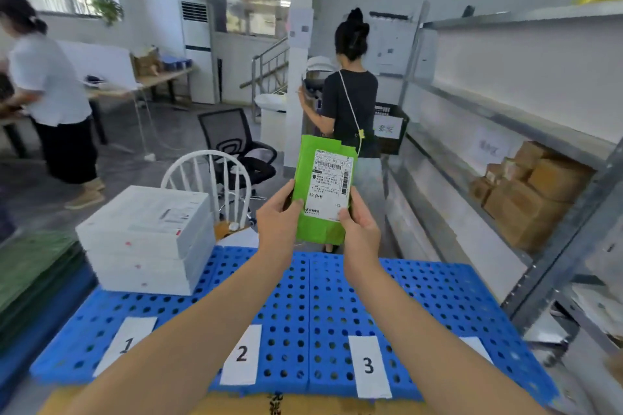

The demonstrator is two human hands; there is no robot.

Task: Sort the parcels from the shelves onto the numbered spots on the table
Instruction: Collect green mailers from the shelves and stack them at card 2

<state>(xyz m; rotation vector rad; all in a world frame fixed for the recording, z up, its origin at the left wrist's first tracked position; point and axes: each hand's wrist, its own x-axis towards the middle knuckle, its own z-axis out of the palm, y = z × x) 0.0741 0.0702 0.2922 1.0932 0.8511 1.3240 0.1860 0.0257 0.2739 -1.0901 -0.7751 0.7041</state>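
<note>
I hold a flat green parcel upright in front of me, its white shipping label facing me. My left hand grips its lower left edge, and my right hand grips its lower right edge, thumb on the label. Below lies the blue perforated table top with white paper spots marked 1, 2 and 3; a further spot shows partly at the right. A stack of white flat boxes sits at the table's far left.
Grey metal shelves run along the right, with brown cardboard boxes on a lower level. A white chair and a black office chair stand beyond the table. One person in black stands ahead, another at far left.
</note>
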